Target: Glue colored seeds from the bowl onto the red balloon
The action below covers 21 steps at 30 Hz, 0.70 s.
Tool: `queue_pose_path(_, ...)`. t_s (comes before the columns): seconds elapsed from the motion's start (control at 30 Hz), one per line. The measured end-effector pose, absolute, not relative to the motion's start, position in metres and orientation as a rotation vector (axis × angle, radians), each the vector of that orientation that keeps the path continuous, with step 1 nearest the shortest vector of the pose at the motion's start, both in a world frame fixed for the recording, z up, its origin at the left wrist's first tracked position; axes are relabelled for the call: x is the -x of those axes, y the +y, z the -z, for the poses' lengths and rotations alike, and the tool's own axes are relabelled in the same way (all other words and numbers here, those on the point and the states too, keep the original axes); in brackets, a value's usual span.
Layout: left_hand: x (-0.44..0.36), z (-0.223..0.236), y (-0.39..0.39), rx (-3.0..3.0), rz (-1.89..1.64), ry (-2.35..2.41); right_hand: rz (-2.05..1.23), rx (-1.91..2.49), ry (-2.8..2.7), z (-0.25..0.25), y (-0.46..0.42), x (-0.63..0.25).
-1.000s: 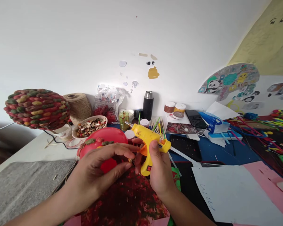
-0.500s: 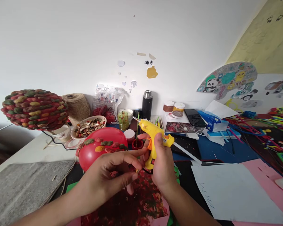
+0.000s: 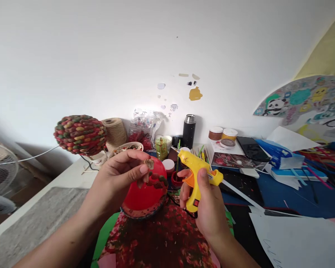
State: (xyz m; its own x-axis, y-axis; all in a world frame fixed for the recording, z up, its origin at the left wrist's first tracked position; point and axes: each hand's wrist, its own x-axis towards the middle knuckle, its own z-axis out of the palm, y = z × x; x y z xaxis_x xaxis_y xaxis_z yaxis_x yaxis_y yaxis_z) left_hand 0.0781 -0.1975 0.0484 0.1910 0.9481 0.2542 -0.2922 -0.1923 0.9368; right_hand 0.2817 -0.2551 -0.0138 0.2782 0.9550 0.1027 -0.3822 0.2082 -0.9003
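Observation:
My left hand (image 3: pixel 120 175) pinches a small brownish shell piece (image 3: pixel 149 163) between thumb and fingertips, holding it over the top of a red balloon (image 3: pixel 145 193). Several coloured shell pieces (image 3: pixel 156 180) are stuck on the balloon's upper side. My right hand (image 3: pixel 205 201) grips a yellow glue gun (image 3: pixel 197 175) by its handle, a finger on the orange trigger. Its nozzle points left toward the balloon, a short way from it. A white glue stick (image 3: pixel 240 193) sticks out of the gun's back.
A ball covered in coloured shells (image 3: pixel 79 134) stands at the left, with a twine spool (image 3: pixel 115 132) and a bowl of shells (image 3: pixel 127 147) behind. A black flask (image 3: pixel 189 131), jars (image 3: pixel 222 134), a phone (image 3: pixel 251 148), white paper (image 3: pixel 301 238) and a fan (image 3: pixel 1 175) surround the work spot.
My left hand rose from beside the glue gun up to the top of the balloon with the small piece. The view shifted left, bringing the fan in. The right hand keeps the gun.

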Motion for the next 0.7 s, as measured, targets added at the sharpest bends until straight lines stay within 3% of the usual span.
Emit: queue_pose_path(0.7, -0.080, -0.046, -0.197, -1.246, -1.352, 0.779, -1.030, 0.808, -0.923, 0.028, -0.264, -0.272)
